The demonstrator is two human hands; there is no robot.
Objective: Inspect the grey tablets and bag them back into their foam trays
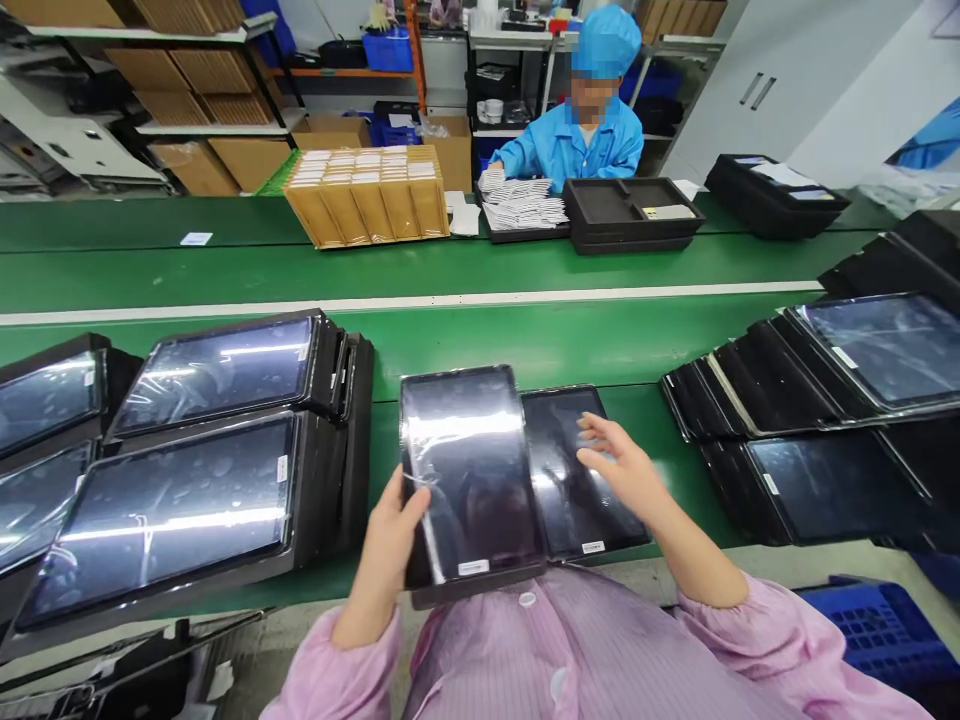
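From here, the long green bench [585,340] is offering a bare lane between the glossy dark-screened tablets [480,480] and the straight white stripe [495,299]. A slanting stack of black trays [352,460] is walling off the left; a leaning black pile [780,380] is blocking the right. Beyond the stripe, a divided brown cardboard box [367,215] is standing in the way.

And here's the upper panel [472,470], a dark, glossy rectangle, face up, its left edge caught under the thumb of the left hand [390,525]. Glare streaks straight across it above that thumb, white label [473,567] at the near end. Over by the right hand [619,465], the lower panel [562,480] lies face up, dark and shiny too, slightly angled; whether fingertips touch its glass is hard to call!
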